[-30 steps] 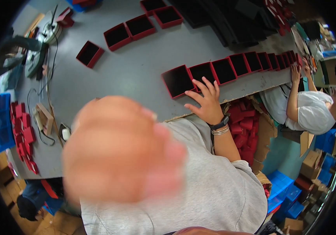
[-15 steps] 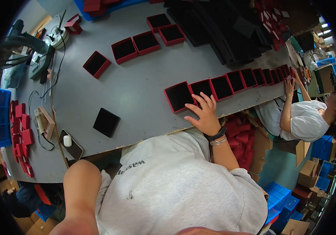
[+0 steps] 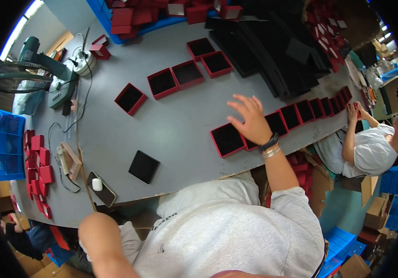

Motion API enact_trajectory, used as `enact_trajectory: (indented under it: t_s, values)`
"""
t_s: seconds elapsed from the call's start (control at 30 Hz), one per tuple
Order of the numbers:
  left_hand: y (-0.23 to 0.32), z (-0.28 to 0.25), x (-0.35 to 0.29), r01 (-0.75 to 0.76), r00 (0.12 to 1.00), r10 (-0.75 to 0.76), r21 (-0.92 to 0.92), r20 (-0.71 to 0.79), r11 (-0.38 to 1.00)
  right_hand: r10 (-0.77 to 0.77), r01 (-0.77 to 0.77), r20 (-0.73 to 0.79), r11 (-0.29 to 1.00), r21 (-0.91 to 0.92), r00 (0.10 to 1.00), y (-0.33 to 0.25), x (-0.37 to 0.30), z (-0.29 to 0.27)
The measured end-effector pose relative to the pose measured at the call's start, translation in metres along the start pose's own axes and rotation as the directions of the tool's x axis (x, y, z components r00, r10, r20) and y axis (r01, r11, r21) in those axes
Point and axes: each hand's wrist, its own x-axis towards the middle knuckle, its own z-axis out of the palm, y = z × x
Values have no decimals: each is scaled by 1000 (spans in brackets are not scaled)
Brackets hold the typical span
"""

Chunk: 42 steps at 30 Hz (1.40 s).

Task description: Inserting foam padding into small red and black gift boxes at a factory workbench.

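Note:
My right hand [image 3: 251, 119], with a dark band and bracelets at its wrist, reaches over the table with its fingers spread and nothing in them. Beneath and beside it runs a row of open red boxes with black lining; the nearest red box [image 3: 227, 140] lies at the left end of the row. The hand and wrist partly cover the second box. Only my bent left arm [image 3: 99, 234] shows at the lower left; its hand is out of sight. A black square pad [image 3: 144, 167] lies on the grey table [image 3: 180, 160] left of the row.
More open boxes [image 3: 187, 74] stand farther back, beside stacked black sheets [image 3: 273, 55]. A blue crate [image 3: 115, 39] holds red boxes. At left are a fan [image 3: 27, 74], a phone [image 3: 101, 189] and a pile of red boxes [image 3: 37, 171]. A co-worker [image 3: 370, 143] sits at right.
My right hand has lifted off the near boxes of the row and moved farther over the table, fingers still spread. The whole view has shifted. The co-worker's hands have drawn back from the row's far end.

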Motion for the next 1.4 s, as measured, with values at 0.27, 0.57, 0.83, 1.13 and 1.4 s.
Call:
enact_trajectory:
  t_s: [0.27, 0.57, 0.83, 1.13, 1.4]
  values:
    - [79, 108, -266, 758, -137, -715, 537, 686, 370, 200, -190, -59, 972, 140, 978, 60, 183, 78]
    - [122, 113, -341, 636, -447, -661, 734, 602, 238, 299, -269, 135, 942, -199, 945, 36, 167, 111]
    - [148, 59, -275, 699, -455, -676, 703, 580, 133, 63, -60, 10, 979, -195, 998, 23, 139, 122]
    - [179, 26, -217, 715, -513, -679, 699, 526, 1, -77, 50, -214, 990, -131, 974, -28, 142, 109]
    - [175, -28, -239, 685, -453, -773, 728, 444, 17, -113, 176, -256, 954, 241, 960, -102, 68, 50]
